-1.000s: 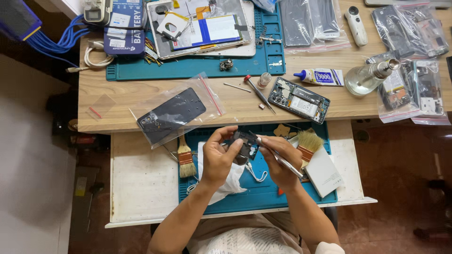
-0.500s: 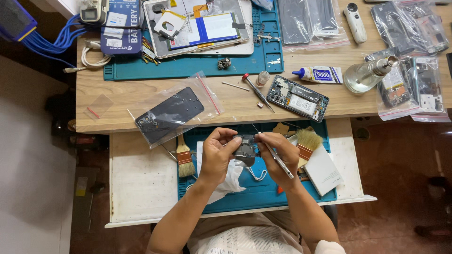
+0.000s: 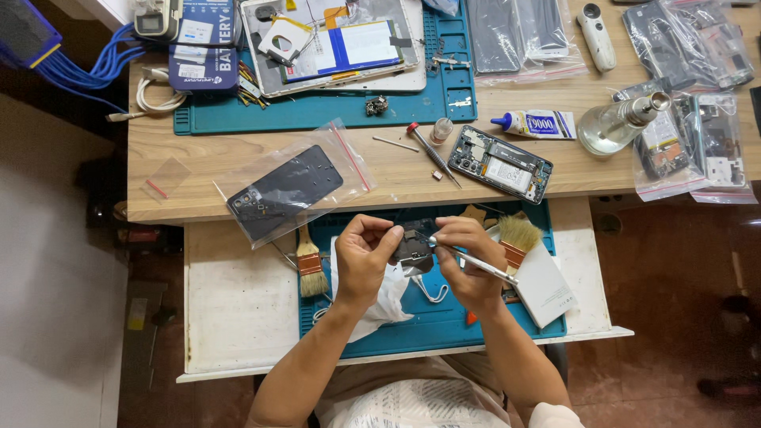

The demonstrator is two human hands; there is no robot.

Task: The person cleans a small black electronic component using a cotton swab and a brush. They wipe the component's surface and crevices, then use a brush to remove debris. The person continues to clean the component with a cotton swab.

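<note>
Pinching a small dark phone part (image 3: 414, 246) in our left hand (image 3: 363, 257), we are closing thumb and fingertips tight on its left edge, holding it up over the blue-green work mat (image 3: 444, 329) on the pull-out tray (image 3: 238, 305). Our right hand (image 3: 468, 257) is gripping a slim silver tool (image 3: 474, 261) pen-style, fingers wrapped shut around its shaft, and the tip is touching the right side of the part. A white cloth (image 3: 380, 297) is lying under our left wrist, partly hidden by it. Just beside the left hand a small paintbrush (image 3: 309, 265) is resting on the mat's edge, bristles pointing towards us. A second brush (image 3: 518, 238) is lying just right of our right hand, next to a white box (image 3: 547, 289). Further out on the wooden desk (image 3: 174, 182), a clear bag holding a black phone back (image 3: 287, 192) is overhanging the desk edge above the tray. An opened phone body (image 3: 501, 164) is lying near a red-capped screwdriver (image 3: 432, 152), a small glue tube (image 3: 535, 124) and a glass bottle (image 3: 618, 123) tipped on its side. At the far edge a second mat (image 3: 333, 111) is carrying a disassembled tablet (image 3: 333, 43). Blue cables (image 3: 95, 67) are bunching at the far left corner.
</note>
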